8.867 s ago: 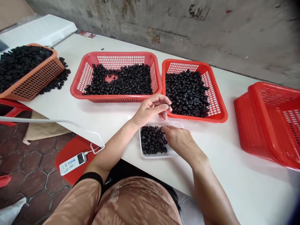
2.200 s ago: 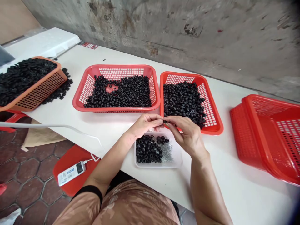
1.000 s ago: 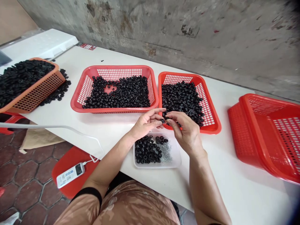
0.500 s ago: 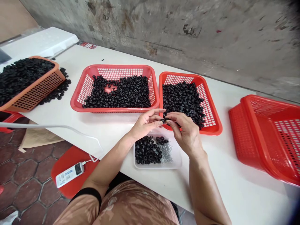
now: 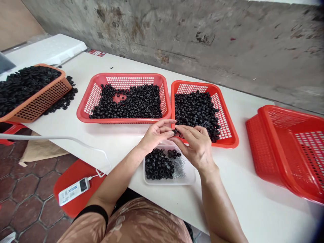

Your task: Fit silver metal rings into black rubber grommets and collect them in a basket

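Two hands come together above a white plastic tray (image 5: 189, 175), fingertips meeting on a small black ring (image 5: 174, 132).

The left hand (image 5: 155, 134) and right hand (image 5: 196, 147) are partly closed, and the ring sits pinched between them, partly hidden, just above the tray's far rim. In the tray lie black rings (image 5: 158, 164) beside a patch of small silvery metal bits (image 5: 179, 170). Just beyond the tray, a red mesh basket (image 5: 229, 143) and a second red mesh basket (image 5: 121, 121) hold more black rings, and the right hand's wrist is over the table's near part. Well left of the tray is a tilted orange basket (image 5: 43, 98); well right, stacked red baskets (image 5: 286, 152), with bare white table (image 5: 235, 189) between. The table's near edge runs just below the tray.
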A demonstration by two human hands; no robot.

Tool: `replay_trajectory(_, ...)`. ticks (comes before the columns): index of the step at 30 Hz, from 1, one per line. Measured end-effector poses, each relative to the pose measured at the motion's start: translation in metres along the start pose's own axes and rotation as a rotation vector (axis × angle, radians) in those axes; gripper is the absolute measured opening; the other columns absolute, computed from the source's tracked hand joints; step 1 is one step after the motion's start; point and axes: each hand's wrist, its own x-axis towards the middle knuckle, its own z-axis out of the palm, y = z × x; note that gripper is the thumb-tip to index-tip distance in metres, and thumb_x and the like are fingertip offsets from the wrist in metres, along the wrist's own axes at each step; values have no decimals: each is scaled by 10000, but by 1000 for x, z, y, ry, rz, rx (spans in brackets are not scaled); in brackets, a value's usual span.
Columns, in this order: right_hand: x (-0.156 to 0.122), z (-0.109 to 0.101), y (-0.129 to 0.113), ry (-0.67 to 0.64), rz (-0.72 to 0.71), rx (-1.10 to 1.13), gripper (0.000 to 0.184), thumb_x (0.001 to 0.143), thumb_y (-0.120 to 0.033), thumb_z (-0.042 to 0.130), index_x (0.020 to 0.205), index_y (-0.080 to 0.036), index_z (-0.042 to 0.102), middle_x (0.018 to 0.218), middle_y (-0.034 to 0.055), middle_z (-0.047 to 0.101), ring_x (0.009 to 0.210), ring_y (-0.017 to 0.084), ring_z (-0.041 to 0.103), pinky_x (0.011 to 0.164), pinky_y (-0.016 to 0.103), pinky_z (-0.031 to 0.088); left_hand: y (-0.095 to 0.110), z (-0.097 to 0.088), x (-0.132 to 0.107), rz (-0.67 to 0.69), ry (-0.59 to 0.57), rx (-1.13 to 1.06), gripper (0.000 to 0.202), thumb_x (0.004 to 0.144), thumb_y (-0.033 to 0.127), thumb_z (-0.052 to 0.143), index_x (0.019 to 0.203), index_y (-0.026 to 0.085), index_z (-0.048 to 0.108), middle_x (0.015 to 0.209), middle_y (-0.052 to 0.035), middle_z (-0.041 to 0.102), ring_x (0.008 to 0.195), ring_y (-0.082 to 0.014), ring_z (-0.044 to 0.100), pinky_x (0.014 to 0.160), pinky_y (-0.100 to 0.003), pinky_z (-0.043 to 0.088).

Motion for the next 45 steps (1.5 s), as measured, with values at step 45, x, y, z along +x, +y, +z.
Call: replay_trajectory(45, -3, 11, 3, -7, -105, -206, 166, 971, -261, 643, 1122, -198, 672, 974, 37, 799, 783, 190, 700, 988, 421, 365, 2, -4, 1, -72, -109, 171, 348, 768, 485, 836, 859, 150, 810, 763, -12, 690, 722, -110, 546, 757, -264, 420)
